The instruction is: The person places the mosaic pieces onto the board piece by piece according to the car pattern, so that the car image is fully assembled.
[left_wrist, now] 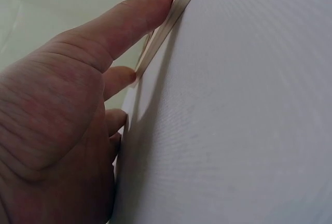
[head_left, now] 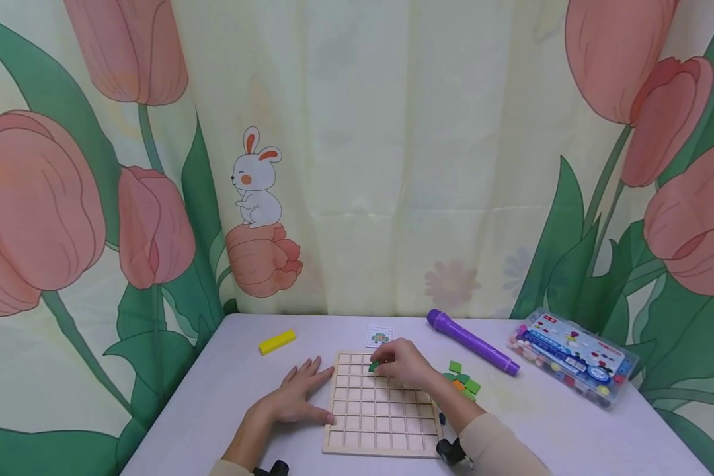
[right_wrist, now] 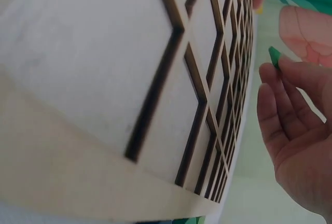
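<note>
A wooden grid board with square cells lies on the white table. Over its far part my right hand pinches a small green tile between thumb and fingertips; the right wrist view shows this green tile held above the grid. My left hand rests at the board's left side with fingers spread, and its thumb touches the wooden edge. Several green and orange tiles lie loose to the right of the board, partly behind my right forearm. Beyond the board is a small card with a coloured picture.
A yellow block lies at the back left of the table. Toward the back right lies a purple microphone-shaped stick. Farther right is a clear plastic case with colourful pieces inside. A tulip-printed curtain hangs behind the table.
</note>
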`<state>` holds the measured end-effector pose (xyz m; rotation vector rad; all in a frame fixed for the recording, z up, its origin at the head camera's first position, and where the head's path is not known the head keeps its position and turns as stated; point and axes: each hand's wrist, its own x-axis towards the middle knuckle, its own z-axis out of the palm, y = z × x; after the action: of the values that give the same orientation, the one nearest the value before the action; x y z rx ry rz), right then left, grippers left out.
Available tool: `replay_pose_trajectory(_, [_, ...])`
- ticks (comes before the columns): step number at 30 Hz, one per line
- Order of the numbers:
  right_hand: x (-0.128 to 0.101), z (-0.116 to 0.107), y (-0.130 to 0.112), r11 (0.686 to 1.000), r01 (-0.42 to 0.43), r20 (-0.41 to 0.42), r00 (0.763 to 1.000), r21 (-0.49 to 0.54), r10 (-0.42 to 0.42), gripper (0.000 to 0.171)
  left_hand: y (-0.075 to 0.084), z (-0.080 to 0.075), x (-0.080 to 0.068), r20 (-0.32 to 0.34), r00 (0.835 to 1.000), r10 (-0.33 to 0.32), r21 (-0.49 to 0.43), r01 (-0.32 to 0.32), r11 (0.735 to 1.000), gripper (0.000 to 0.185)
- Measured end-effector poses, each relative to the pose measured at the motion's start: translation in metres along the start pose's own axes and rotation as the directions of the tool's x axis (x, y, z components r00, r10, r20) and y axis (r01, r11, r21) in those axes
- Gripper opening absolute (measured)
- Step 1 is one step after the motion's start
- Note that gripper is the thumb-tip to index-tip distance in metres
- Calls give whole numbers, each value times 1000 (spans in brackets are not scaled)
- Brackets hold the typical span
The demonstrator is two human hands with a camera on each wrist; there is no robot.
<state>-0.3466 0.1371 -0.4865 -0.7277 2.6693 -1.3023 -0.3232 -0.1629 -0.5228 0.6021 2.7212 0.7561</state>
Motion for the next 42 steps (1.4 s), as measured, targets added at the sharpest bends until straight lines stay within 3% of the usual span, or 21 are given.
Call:
replay_pose_trajectory(10, [-1,8,-3,999,-1,75,997,-41,4,6,2,0,-1,4,1000,-11,-12,11,1000,106])
replay_pose_trajectory(16, [-3,9,-11,986,-19,97,995,-164,35,8,3,-1,1,6,1000,-20,-1,20,1000,105])
replay_pose_trajectory(23, [-1,14,-15,963,60,93,995,-263,-36,7,1,0,2,3,1000,-18,7,18,1000,105])
replay_pose_trajectory(28, [0,17,-16,942,71,108,993,-328,-37,7,1,0,0,1,1000,-9,5,9,1000,106])
replay_pose_trajectory(38, [-3,17,-15,934,69,148,989,-352,-17,12,1,0,-3,5,1000,-22,8,22,1000,106])
replay_pose_trajectory(42, [-5,13,-13,949,35,160,987,-315,17,26,2,0,-1,3,1000,-24,14,24,1000,106])
